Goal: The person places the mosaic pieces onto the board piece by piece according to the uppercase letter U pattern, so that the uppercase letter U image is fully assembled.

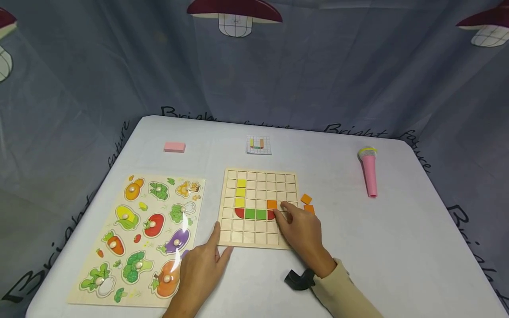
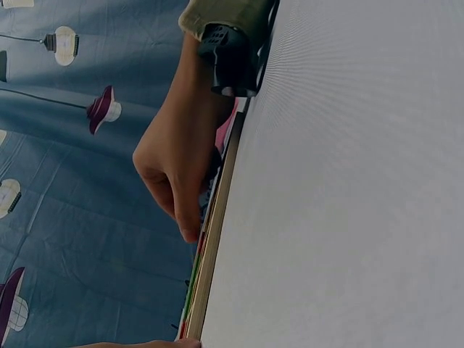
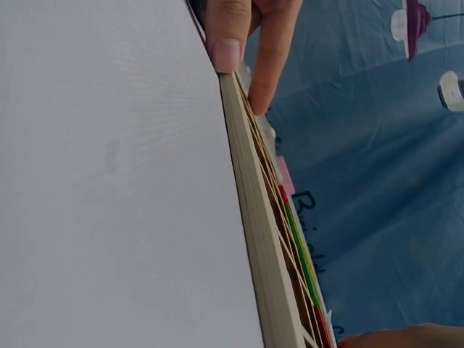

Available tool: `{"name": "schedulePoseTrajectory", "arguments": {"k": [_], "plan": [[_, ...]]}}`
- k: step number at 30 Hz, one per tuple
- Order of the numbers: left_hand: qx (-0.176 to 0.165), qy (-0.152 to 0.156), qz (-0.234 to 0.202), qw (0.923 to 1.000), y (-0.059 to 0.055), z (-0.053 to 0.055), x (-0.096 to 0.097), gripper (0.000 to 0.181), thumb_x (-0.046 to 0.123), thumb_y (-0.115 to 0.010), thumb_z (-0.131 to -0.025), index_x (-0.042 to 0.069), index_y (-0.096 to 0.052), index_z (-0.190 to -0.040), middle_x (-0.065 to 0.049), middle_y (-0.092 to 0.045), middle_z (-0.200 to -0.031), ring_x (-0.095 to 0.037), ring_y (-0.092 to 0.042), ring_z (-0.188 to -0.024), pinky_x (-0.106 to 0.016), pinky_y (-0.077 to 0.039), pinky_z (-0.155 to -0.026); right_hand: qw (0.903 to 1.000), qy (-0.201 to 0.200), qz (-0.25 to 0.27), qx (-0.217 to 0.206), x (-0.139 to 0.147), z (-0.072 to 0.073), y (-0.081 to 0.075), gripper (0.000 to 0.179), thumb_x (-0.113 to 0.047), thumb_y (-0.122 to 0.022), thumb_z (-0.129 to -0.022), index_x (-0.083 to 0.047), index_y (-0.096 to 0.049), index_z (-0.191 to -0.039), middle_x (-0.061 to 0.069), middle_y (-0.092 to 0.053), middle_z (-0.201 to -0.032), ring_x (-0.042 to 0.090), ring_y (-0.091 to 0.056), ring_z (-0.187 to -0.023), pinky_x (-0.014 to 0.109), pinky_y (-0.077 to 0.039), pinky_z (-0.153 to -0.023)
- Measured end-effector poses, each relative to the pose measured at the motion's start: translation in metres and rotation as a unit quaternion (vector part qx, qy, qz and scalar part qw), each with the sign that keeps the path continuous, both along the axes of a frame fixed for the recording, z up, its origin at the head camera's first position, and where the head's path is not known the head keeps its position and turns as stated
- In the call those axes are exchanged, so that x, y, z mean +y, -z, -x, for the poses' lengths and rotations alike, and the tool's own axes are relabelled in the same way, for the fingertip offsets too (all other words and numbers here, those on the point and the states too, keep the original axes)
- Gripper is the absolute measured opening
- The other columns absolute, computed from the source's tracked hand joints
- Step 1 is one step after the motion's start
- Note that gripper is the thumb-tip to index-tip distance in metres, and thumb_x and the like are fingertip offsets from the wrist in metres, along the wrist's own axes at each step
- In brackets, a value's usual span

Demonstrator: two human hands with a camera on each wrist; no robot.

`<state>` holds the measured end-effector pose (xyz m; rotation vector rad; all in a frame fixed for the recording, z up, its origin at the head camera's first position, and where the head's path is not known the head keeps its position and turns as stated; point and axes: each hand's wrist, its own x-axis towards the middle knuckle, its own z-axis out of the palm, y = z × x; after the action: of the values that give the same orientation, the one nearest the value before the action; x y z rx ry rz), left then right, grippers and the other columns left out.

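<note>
A wooden grid board (image 1: 248, 238) lies flat on the table. Yellow squares (image 1: 240, 192) form a column in it, above a bottom row of green squares (image 1: 256, 214) between two rounded red pieces (image 1: 239, 213). One orange square (image 1: 272, 204) sits above the right red piece. My left hand (image 1: 203, 265) touches the board's near left corner, index finger along the side and thumb at the front edge. Over the board's right part, my right hand (image 1: 304, 229) has its thumb tip by the right red piece and its index finger beside the orange square; nothing shows between them.
Two loose orange squares (image 1: 306, 199) lie right of the board. Behind it is a small pattern card (image 1: 259, 145). A vegetable puzzle board (image 1: 131, 238) lies left, a pink block (image 1: 174, 147) back left, and a pink toy microphone (image 1: 370, 174) at right.
</note>
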<state>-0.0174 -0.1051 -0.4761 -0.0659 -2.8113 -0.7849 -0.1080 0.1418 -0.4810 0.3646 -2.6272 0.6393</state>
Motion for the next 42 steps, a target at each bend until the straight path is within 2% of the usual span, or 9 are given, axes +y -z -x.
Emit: {"name": "schedulePoseTrajectory", "arguments": {"k": [8,15,22,29,42], "plan": [[-0.008,-0.001,0.0,1.0,-0.001,-0.002,0.0,0.068,0.031,-0.083,-0.087,0.002,-0.058,-0.143,0.019,-0.036,-0.051,0.001,-0.028,-0.041,-0.023,-0.026,-0.04,0.9994,0.032,0.006,0.006,0.018,-0.012,0.0,0.025,-0.022,-0.082,-0.087,-0.005,-0.079,-0.104,-0.011,-0.043,-0.053,0.005,-0.032,-0.044,0.026,-0.026,-0.043],[0.002,-0.002,0.004,1.0,-0.001,-0.002,-0.001,0.068,0.031,-0.083,-0.086,0.002,-0.059,-0.143,0.019,-0.035,-0.051,0.001,-0.028,-0.041,-0.023,-0.025,-0.04,0.9976,0.065,0.023,0.001,0.033,-0.016,-0.001,0.024,-0.018,-0.083,-0.086,-0.003,-0.079,-0.105,-0.008,-0.043,-0.054,0.006,-0.031,-0.044,0.026,-0.024,-0.042],[0.007,0.0,0.005,1.0,0.0,-0.001,-0.002,0.068,0.031,-0.084,-0.086,0.001,-0.059,-0.142,0.019,-0.035,-0.051,0.001,-0.028,-0.041,-0.023,-0.025,-0.039,0.9948,0.093,0.041,0.001,0.044,-0.016,-0.001,0.025,-0.014,-0.081,-0.087,-0.003,-0.078,-0.109,-0.006,-0.044,-0.055,0.007,-0.033,-0.045,0.026,-0.024,-0.042],[0.005,0.001,0.005,1.0,0.0,-0.001,-0.002,0.068,0.031,-0.083,-0.087,0.001,-0.058,-0.142,0.018,-0.035,-0.051,0.002,-0.028,-0.041,-0.023,-0.025,-0.039,0.9903,0.128,0.045,-0.03,0.05,-0.014,0.0,0.033,-0.016,-0.08,-0.089,-0.001,-0.075,-0.118,-0.003,-0.045,-0.055,0.01,-0.034,-0.045,0.027,-0.025,-0.043],[0.025,0.002,0.005,0.9997,0.001,-0.002,0.0,0.067,0.03,-0.084,-0.086,0.002,-0.06,-0.141,0.02,-0.035,-0.052,0.002,-0.028,-0.042,-0.023,-0.025,-0.04,0.9867,0.142,0.058,-0.054,0.056,-0.012,0.003,0.039,-0.019,-0.081,-0.088,0.002,-0.074,-0.119,-0.002,-0.047,-0.055,0.011,-0.036,-0.046,0.027,-0.025,-0.043]]}}
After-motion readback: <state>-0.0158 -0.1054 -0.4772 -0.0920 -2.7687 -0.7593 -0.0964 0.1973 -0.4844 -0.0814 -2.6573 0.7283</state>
